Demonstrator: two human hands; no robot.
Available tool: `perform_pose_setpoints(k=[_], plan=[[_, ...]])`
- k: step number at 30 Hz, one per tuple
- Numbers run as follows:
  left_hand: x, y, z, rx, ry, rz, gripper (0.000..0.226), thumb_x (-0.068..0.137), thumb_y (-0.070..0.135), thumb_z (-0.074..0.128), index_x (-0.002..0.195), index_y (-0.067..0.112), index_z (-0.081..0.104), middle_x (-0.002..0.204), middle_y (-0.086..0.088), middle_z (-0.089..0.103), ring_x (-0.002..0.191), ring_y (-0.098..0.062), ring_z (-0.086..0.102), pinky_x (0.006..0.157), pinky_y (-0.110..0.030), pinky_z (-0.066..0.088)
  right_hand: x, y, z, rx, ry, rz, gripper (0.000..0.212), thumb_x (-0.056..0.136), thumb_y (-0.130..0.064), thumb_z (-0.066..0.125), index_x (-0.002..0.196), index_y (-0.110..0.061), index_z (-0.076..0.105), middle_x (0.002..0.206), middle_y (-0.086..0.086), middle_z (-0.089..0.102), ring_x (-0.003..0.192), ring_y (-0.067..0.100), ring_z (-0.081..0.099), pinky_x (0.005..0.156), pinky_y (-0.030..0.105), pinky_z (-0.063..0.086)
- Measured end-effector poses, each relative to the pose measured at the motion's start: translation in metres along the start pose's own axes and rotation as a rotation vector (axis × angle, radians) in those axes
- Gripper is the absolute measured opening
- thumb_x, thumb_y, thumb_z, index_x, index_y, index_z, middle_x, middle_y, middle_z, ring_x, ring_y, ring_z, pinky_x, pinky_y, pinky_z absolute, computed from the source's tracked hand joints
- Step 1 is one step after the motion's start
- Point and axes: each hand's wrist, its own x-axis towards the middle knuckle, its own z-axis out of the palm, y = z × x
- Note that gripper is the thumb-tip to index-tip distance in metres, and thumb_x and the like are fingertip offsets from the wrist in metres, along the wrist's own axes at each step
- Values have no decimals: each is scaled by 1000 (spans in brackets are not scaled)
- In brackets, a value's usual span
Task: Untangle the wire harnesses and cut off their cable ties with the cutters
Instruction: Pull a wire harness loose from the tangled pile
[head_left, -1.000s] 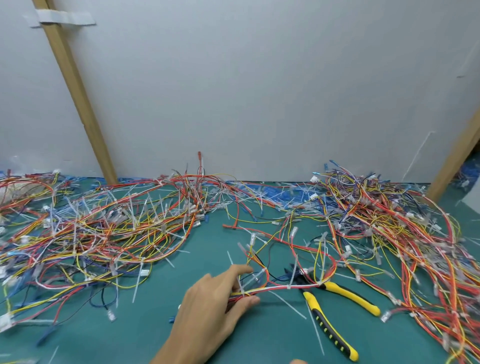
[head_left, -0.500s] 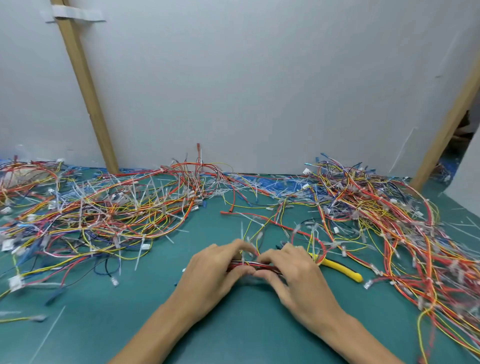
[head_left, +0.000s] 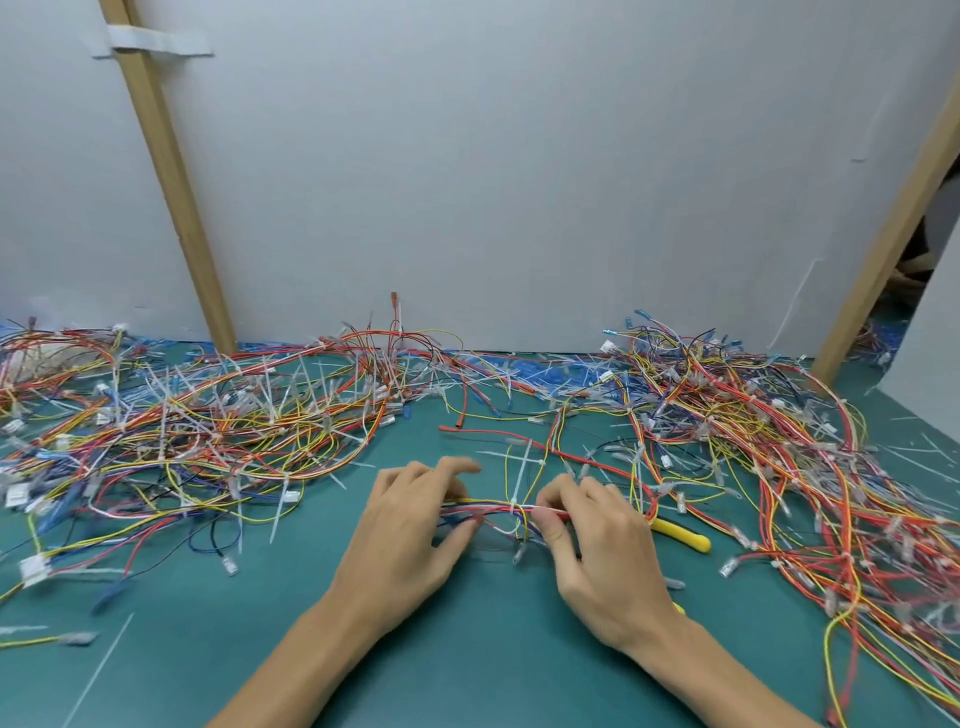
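A small wire harness of red, yellow, white and blue wires stretches between my two hands just above the green mat. My left hand pinches its left end between thumb and fingers. My right hand pinches its right end. A white cable tie wraps the bundle midway, its tail pointing up. The cutters lie under and behind my right hand; only a yellow handle shows.
A large heap of tangled harnesses covers the mat on the left, another heap on the right. Loose cut ties litter the green mat. A white board with wooden battens stands behind.
My right hand came in and took hold of the harness beside my left hand. Both hands then drew apart, stretching the bundle and exposing the tie. The cutters are now mostly hidden.
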Motion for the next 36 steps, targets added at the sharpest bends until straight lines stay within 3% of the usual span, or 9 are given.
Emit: perform_pose_setpoints(k=[3,9,16,20,24,26,29,33,36], plan=[[0,0,5,62,37,27,12,91,41,57,98,34,61,92,23,59,98,-5,50,95,-33,35,-1,-1,1,4,-5,-21,19,100,-43,42,84,-33,46,71,-11,47,65,12,47,61,38,43],[1,5,7,-51,242,-99,32,87,54,58,111,34,58,116,19,48,115,-4,44,96,-23,27,-1,0,-2,81,-35,-25,11,101,-45,43,98,-37,51,78,-11,57,73,9,55,67,38,48],[1,9,0,-238,239,-28,24,88,41,69,107,29,61,113,18,48,108,-15,57,92,-21,44,-2,1,-2,116,-79,-135,21,104,-50,41,102,-36,55,78,-14,51,76,8,48,68,31,44],[3,6,0,-291,260,-21,49,81,38,75,123,34,51,122,12,47,109,-7,54,92,-10,39,-2,2,-1,94,-70,-133,22,102,-55,42,98,-36,55,75,-12,48,71,8,47,64,34,46],[7,4,1,-427,314,-218,78,68,48,80,134,33,41,133,13,44,111,-1,58,92,-11,43,-2,2,1,91,-23,-119,16,102,-49,45,97,-36,52,74,-11,47,68,9,47,62,35,46],[8,7,2,-693,271,-393,82,68,41,81,139,31,39,132,10,53,106,-3,66,91,-17,50,-4,2,1,105,-4,-130,13,102,-46,45,99,-35,51,76,-10,49,69,9,48,62,36,47],[5,9,7,-953,89,-396,38,95,17,67,130,25,58,125,2,69,110,-10,68,99,-27,51,-5,-2,1,127,20,-180,12,103,-40,46,104,-30,53,83,-11,49,73,11,51,63,37,48],[1,17,6,-1093,-183,-318,50,95,59,51,134,30,61,139,5,61,132,-19,54,109,-37,43,-4,-5,2,164,77,-253,12,105,-34,45,109,-28,54,101,-20,53,84,12,58,69,31,50],[-3,16,9,-996,-264,-263,57,101,59,32,133,23,63,137,1,62,134,-19,51,113,-40,35,-3,-4,1,210,107,-263,11,105,-31,47,108,-27,56,111,-23,56,96,13,61,79,31,50]])
